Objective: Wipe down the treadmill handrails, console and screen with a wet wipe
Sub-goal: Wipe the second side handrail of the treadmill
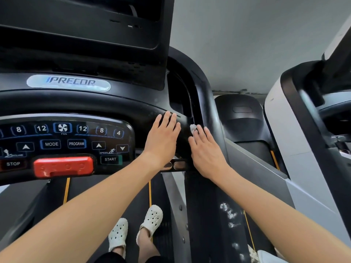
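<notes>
Hands lie flat on the right end of the console [148, 109], palms down. Our left hand [161, 137] is spread open, fingers together, holding nothing we can see. Our right hand [206, 149] rests just beside it, fingers extended, pressing the wet wipe [193, 128] against the black surface where the console meets the right handrail [210, 103]; only a white crumpled corner of it shows past the fingertips. The button panel [76, 137] and red stop clip [63, 166] sit to the left, the dark screen [85, 35] above.
</notes>
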